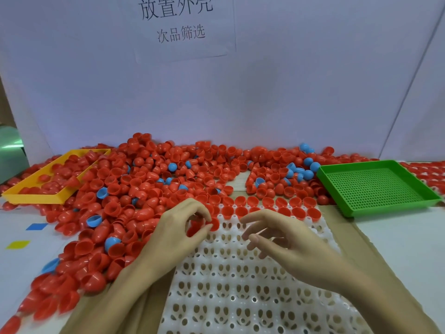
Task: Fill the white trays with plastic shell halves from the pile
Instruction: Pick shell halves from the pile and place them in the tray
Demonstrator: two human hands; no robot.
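On the pale worktop (19, 261), a shallow yellow plastic tray (31, 195) holds red shells at far left, beside a broad pile of red and blue plastic shell halves (144, 179) heaped against a white backdrop sheet (265, 92) with printed characters. The left hand (179, 231) pinches a red shell half (214, 224) over the white moulded tray (240, 285), whose far rows are filled. The right hand (286, 244) hovers, fingers loosely apart. A perforated green tray (378, 186) sits rightmost.
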